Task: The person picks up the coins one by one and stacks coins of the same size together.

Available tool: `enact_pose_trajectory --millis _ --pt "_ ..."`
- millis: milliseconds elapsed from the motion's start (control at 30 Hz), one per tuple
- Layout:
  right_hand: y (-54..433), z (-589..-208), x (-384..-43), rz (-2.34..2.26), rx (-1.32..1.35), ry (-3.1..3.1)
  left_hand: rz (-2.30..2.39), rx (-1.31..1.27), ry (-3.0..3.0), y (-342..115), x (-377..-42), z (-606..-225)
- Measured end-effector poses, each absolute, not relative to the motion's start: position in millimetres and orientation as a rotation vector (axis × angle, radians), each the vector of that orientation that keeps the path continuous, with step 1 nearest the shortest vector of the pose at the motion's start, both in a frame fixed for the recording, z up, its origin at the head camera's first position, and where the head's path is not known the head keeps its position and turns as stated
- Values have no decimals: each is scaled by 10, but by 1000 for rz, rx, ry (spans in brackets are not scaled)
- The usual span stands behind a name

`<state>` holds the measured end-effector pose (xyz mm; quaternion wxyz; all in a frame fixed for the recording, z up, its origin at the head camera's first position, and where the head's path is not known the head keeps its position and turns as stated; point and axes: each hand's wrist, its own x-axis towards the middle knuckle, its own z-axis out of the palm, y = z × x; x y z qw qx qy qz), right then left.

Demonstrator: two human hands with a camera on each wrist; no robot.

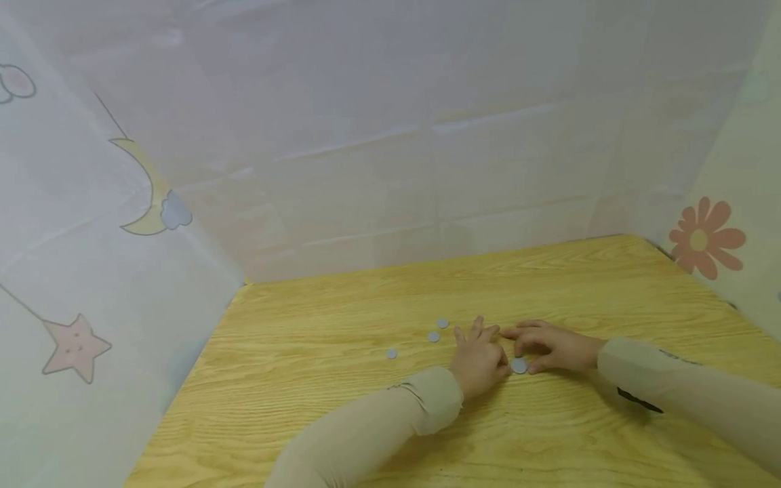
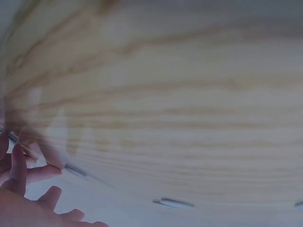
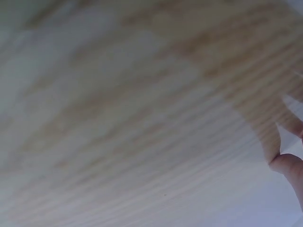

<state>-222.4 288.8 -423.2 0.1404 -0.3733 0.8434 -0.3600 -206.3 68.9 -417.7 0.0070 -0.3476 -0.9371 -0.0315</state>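
Note:
A small round grey disc [image 1: 518,366] lies between the two hands on the wooden table [image 1: 342,318]. My right hand [image 1: 561,347] holds it by the edge, index fingertip at the far rim and thumb at the right side. The right thumb [image 3: 289,168] reaches the tabletop in the right wrist view, where the disc is out of sight. At the disc's left edge is my left hand [image 1: 478,362], thumb and index tips close to the rim, its other fingers spread. In the left wrist view, fingers [image 2: 19,165] crowd the lower left corner.
Left of the hands lie three smaller-looking grey discs: a far one [image 1: 443,324], a middle one [image 1: 433,337] and a near one [image 1: 392,354]. A pale wall sheet [image 1: 390,169] borders the table's back. Under the right sleeve hangs a black strap [image 1: 638,400].

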Motion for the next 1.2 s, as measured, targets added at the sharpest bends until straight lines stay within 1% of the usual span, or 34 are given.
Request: enact_pose_trajectory --millis 600,933,1200 --pt "2845 -4230 -2241 -1039 -1072 2421 -103 -1069 -2953 741 -2073 -4155" --pt "2869 -4213 -2235 -981 -1172 2479 -103 -1056 -2961 605 -2049 -4131" --pt "2908 -4239 -2237 -961 -1181 2494 -80 -1021 -2930 540 -2034 -4154"
